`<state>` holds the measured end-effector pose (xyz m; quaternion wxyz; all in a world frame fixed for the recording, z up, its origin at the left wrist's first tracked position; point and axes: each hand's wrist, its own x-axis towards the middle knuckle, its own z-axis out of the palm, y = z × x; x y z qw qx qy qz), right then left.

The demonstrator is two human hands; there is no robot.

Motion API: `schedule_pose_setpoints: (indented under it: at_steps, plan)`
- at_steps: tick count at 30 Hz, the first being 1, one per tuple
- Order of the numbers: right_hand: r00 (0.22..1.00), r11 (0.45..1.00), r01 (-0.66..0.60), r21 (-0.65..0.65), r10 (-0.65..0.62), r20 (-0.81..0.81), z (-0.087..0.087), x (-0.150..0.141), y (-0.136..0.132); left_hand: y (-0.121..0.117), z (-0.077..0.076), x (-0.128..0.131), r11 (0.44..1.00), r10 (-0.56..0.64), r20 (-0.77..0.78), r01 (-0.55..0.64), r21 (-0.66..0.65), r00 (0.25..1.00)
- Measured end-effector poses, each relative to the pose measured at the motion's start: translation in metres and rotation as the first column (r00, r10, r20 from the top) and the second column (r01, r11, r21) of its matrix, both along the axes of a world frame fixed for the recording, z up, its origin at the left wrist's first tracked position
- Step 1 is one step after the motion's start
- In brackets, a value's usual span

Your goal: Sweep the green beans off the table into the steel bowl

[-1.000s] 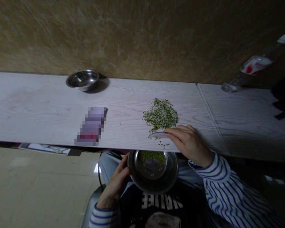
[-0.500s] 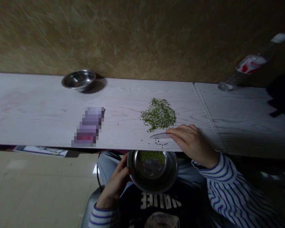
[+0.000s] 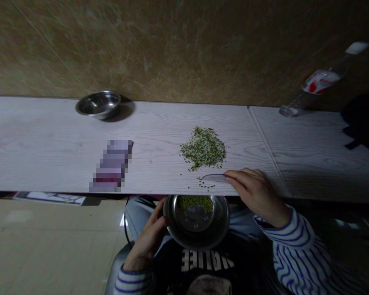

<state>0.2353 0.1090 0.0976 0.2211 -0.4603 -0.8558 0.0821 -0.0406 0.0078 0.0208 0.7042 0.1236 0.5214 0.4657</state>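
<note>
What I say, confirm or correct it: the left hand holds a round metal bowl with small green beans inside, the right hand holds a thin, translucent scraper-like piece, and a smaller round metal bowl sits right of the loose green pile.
One thing is wrong: the smaller round metal bowl sits left of the loose green pile, as the head view shows. The rest is right.

You're seeing beans lying mid-counter, a bowl sitting behind left, a bottle standing behind right.
</note>
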Motion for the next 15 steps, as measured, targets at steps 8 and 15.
schedule_pose_setpoints:
  at_steps: [8, 15]
  plan:
    - [1.0, 1.0, 0.016, 0.01, -0.016, 0.011, -0.0006, 0.0058, -0.0019, 0.0002, 0.0003, 0.0012, 1.0, -0.012, -0.013, 0.012, 0.016, 1.0]
    - [0.998, 0.999, 0.052, 0.003, -0.052, -0.019, -0.0039, 0.0007, 0.0021, 0.0011, 0.0044, 0.003, 1.0, -0.017, -0.009, 0.018, 0.013, 1.0]
